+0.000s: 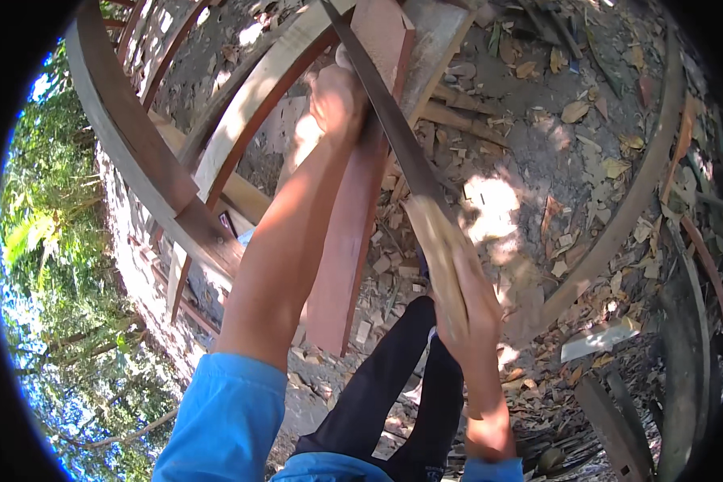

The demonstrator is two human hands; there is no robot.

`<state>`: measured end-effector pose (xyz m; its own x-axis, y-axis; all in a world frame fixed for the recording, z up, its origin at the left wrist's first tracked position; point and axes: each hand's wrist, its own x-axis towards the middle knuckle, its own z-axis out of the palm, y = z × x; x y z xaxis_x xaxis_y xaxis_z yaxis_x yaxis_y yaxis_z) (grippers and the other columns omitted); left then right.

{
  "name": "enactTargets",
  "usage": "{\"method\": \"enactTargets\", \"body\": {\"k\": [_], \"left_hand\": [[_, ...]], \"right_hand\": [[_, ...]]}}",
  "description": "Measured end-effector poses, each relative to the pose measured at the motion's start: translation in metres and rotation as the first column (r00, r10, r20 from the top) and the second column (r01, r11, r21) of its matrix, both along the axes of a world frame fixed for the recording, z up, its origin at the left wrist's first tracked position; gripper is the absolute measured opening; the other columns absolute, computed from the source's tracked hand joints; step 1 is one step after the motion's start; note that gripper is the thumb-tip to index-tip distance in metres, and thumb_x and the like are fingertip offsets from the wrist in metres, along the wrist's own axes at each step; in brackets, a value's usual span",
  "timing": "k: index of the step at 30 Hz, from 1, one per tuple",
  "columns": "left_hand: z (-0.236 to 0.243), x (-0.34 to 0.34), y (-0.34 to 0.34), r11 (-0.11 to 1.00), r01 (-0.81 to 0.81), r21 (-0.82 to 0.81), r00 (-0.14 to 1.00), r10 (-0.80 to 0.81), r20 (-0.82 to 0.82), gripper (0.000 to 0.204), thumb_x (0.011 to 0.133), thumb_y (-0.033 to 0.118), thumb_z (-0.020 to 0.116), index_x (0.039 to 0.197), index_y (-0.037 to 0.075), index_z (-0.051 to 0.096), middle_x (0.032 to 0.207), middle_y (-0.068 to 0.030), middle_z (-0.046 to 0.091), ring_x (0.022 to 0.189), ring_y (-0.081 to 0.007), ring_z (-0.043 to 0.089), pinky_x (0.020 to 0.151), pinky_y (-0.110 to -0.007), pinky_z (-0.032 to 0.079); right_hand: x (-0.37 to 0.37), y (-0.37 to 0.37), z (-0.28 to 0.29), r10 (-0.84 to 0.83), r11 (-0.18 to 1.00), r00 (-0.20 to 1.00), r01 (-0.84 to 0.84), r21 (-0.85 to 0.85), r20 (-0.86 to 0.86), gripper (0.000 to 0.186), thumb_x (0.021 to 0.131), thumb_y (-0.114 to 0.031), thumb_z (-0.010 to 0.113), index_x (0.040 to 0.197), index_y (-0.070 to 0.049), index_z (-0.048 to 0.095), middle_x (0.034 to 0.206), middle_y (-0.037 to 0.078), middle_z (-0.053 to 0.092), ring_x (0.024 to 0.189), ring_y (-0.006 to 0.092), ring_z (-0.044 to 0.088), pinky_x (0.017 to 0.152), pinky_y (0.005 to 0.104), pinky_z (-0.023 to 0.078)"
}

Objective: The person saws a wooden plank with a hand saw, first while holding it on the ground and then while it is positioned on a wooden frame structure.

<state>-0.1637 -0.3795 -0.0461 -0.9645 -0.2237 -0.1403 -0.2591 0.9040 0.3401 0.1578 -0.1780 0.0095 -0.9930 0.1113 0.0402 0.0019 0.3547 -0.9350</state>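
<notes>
A long machete with a dark blade and a pale wooden handle slants up and away from me. My right hand is wrapped round its handle at the lower right. The blade passes over a reddish wooden plank, close beside my left hand. That hand is closed at the plank's left edge, toward its far end, and slightly blurred; some of its fingers are hidden. Under the plank's far part lies a wider, greyish board.
Curved timber beams stand on the left, with a paler curved one nearer the plank. Wood chips and dry leaves litter the ground. Offcuts and a log lie at the right. Green foliage borders the far left.
</notes>
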Motion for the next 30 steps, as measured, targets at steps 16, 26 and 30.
{"method": "enactTargets", "body": {"k": [16,26,30], "left_hand": [[0.010,0.001,0.014,0.976,-0.215,-0.015,0.977,0.215,0.008,0.060,0.103,0.055,0.053,0.109,0.001,0.079,0.115,-0.0271,0.075,0.116,-0.0475,0.069,0.097,-0.052,0.054],[0.010,0.011,0.006,1.000,0.001,0.030,0.991,0.003,-0.133,0.045,0.094,0.048,0.067,0.097,0.005,0.080,0.106,-0.0207,0.078,0.105,-0.0376,0.075,0.087,-0.048,0.058],[0.005,0.021,0.001,0.999,-0.041,0.004,0.987,0.041,-0.155,0.037,0.091,0.041,0.072,0.093,0.005,0.080,0.099,-0.0195,0.078,0.097,-0.0359,0.076,0.081,-0.047,0.060]], "right_hand": [[-0.005,0.010,0.058,0.013,1.000,0.997,-0.015,0.025,0.079,0.057,0.086,0.006,0.074,0.141,0.006,0.060,0.124,0.027,0.070,0.119,0.0432,0.068,0.107,0.0531,0.051],[-0.140,-0.041,-0.001,-0.080,0.997,0.968,0.080,-0.012,-0.237,0.068,0.080,0.007,0.073,0.146,-0.003,0.061,0.130,0.026,0.070,0.112,0.0431,0.070,0.097,0.0425,0.056],[-0.041,-0.007,0.003,0.028,0.999,0.982,-0.023,0.031,-0.185,0.071,0.078,0.009,0.073,0.147,-0.002,0.060,0.129,0.027,0.069,0.112,0.0441,0.071,0.097,0.0441,0.056]]}}
